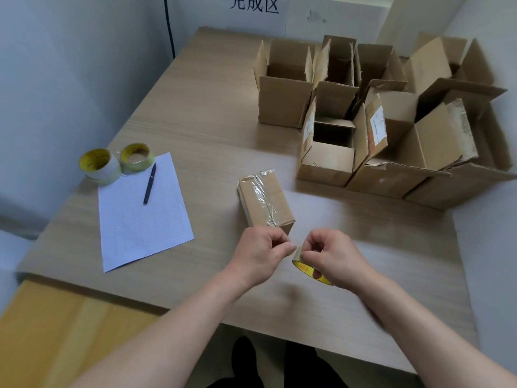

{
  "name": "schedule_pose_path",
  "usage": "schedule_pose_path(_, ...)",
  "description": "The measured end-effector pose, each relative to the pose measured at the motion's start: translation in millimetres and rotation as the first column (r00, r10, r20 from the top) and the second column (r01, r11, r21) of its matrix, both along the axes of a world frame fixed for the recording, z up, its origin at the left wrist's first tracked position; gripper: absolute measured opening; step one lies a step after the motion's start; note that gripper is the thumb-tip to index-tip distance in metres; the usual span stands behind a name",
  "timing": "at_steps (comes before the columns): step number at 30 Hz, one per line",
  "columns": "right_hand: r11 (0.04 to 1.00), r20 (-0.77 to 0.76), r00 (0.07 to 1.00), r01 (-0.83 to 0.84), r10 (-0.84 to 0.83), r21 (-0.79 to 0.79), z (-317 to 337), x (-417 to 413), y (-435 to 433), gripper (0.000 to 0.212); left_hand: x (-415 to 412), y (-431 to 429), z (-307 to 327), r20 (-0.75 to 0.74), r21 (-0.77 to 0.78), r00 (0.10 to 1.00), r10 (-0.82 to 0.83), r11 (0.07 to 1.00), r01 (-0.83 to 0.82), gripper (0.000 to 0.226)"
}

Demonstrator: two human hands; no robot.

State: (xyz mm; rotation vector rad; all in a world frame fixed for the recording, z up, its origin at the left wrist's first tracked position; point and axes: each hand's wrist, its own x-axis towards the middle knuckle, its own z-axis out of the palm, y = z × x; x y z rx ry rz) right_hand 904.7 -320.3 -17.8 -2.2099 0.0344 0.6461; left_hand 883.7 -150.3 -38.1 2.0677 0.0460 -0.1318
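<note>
A small closed cardboard box lies on the wooden table, with clear tape running along its top seam. My right hand grips a roll of tape with a yellow core, just in front of the box's near end. My left hand sits beside it with fingers curled, thumb and forefinger pinching at the tape's edge by the roll. Whether a loose end of tape is between those fingers is hard to make out.
Several open empty cardboard boxes crowd the table's back right. At the left lie a lined paper sheet with a black pen on it, and two more tape rolls. A white wall sign hangs behind.
</note>
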Motion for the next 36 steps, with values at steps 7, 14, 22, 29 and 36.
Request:
schedule_pose_path(7,0.958,-0.076,0.995,-0.039,0.063,0.285,4.0,0.6,-6.7,0.034,-21.1,3.3,-9.0,0.05,-0.049,0.968,0.244,0.969,-0.242,0.025)
schedule_pose_path(14,0.865,0.295,0.877,-0.222,0.379,-0.449,17.9,56.3,-31.5,0.037,-18.6,2.1,-18.0,-0.099,-0.067,0.843,0.529,0.842,-0.536,0.026)
schedule_pose_path(22,0.824,0.381,0.817,-0.187,0.433,-0.536,-1.5,87.9,-13.2,0.04,-1.6,1.5,-19.9,-0.125,0.047,0.781,0.612,0.79,-0.612,0.028)
schedule_pose_path(29,0.822,0.407,0.795,-0.191,0.45,-0.536,-16.2,96.4,-7.3,0.046,1.8,-0.7,-26.5,-0.12,0.119,0.736,0.666,0.746,-0.655,0.03)
schedule_pose_path(36,0.809,0.374,0.799,-0.223,0.471,-0.544,-24.8,98.9,-3.5,0.047,4.2,5.3,-31.0,-0.159,0.161,0.732,0.662,0.749,-0.642,0.03)
